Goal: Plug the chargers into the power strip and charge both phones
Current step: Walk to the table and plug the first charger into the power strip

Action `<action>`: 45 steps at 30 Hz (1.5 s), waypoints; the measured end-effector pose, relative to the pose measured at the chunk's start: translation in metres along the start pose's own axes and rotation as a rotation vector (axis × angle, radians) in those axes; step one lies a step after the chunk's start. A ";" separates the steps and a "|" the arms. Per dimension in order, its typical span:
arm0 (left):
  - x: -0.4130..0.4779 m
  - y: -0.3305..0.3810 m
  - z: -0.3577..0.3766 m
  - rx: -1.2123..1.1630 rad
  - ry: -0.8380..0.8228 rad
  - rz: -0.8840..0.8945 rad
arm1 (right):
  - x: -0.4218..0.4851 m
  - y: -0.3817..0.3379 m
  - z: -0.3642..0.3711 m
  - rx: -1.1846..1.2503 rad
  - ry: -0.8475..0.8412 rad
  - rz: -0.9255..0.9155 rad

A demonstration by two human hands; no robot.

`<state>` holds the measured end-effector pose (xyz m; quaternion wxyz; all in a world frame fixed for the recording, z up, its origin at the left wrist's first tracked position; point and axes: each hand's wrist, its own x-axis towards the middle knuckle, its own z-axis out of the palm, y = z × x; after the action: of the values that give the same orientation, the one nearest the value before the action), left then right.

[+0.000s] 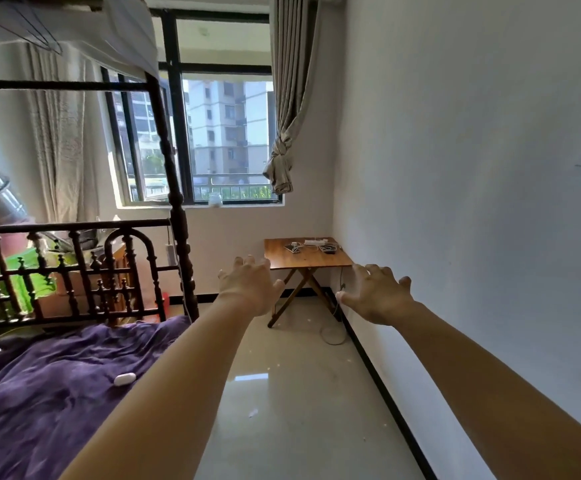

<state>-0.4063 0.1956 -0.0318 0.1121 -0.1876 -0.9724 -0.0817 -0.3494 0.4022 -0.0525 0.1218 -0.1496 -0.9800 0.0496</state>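
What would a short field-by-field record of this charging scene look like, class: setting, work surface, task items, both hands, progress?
setting: bedroom corner below a window
work surface: folding wooden table in the corner
task items: white power strip and tangled cables on the table; phones too small to tell
left hand: empty, fingers spread, short of the table
right hand: empty, fingers spread, near the wall
progress: nothing touched yet

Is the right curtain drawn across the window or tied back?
Tied back. The curtain is gathered into a knot beside the window, leaving the glass uncovered.
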 end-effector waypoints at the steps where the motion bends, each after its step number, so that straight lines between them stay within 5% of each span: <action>1: 0.027 -0.003 0.007 0.003 0.005 0.009 | 0.026 0.000 0.007 -0.002 0.002 0.000; 45: 1.056 0.031 0.325 -0.057 -0.084 0.133 | 1.021 0.151 0.248 -0.047 -0.091 0.148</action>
<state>-1.4103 0.6555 -0.0784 0.0712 -0.2581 -0.9589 -0.0938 -1.3151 0.8426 -0.0836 0.0696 -0.2219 -0.9717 0.0421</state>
